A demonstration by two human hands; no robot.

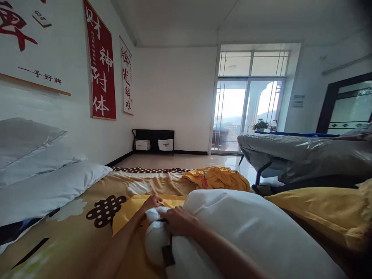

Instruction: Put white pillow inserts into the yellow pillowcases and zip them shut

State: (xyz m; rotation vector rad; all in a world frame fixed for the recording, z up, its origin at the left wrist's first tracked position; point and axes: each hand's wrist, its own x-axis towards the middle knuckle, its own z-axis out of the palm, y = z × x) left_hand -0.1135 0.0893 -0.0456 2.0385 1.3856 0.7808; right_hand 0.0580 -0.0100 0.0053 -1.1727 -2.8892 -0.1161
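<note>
A plump white pillow (pixel 241 224) lies across the front of the bed, its near end bunched up. My right hand (pixel 178 221) is closed around a gathered white corner of it. Just left of that, my left hand (pixel 151 204) has its fingers curled at the edge of a flat yellow pillowcase (pixel 128 213), which spreads on the bed under both arms. The fingertips of the left hand are partly hidden, and the two hands nearly touch. A small dark patch shows on the white fabric below my right hand.
White pillows (pixel 58 186) are stacked at the left. A crumpled orange-yellow cloth (pixel 221 178) lies at the bed's far edge, and a yellow cushion (pixel 319 209) at the right. Beyond stand a plastic-covered table (pixel 290 155) and a low black rack (pixel 154 137) against the wall.
</note>
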